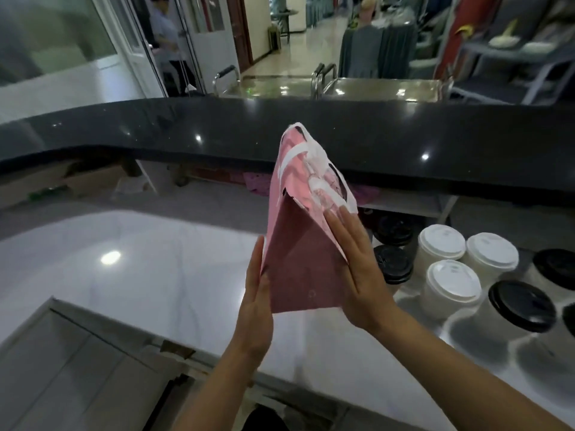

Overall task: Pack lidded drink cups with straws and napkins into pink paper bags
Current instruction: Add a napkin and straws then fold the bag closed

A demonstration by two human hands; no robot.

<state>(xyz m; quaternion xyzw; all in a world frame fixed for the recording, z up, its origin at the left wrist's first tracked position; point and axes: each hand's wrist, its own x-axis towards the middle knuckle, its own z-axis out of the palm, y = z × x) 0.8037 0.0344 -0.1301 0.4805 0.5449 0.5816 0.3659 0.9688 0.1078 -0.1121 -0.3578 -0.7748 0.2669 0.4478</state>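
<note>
While the left hand [256, 293] and right hand [357, 269] press the pink bag [298, 259] between flat fingers [345, 225], its long axis rises beyond them, cups [451, 284] nearer the right hand.

No legible text, small round mark [311, 294] on pink bag [298, 259] too blurred, white cup lid [452, 276] embossing unreadable

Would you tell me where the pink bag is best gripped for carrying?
Likely by the white handles atop the pink bag, from above: they stick up free, while the left hand and right hand only press flat against its sides.
</note>
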